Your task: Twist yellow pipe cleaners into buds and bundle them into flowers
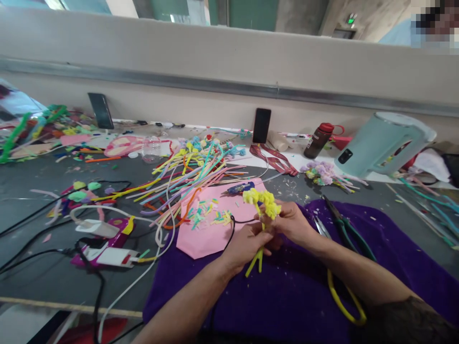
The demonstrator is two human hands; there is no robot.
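Observation:
A bunch of yellow fuzzy flowers (263, 198) on yellow-green stems is held upright above a purple cloth (294, 306). My left hand (247, 243) is closed around the stems below the blossoms. My right hand (294, 222) pinches the bunch just under the flower heads, its fingertips partly hidden behind them. Beneath and to the left lies a pink sheet (204, 239) scattered with small coloured clippings (215, 217). A blue glue gun (241, 188) rests on the sheet's upper part, beyond my hands.
Green-handled pliers (349, 231) and yellow-handled scissors (335, 286) lie at right. Behind are pipe cleaners (193, 167), a phone (261, 125), a brown bottle (318, 141) and a pale kettle (385, 143). A purple power strip (103, 243) with cables sits left.

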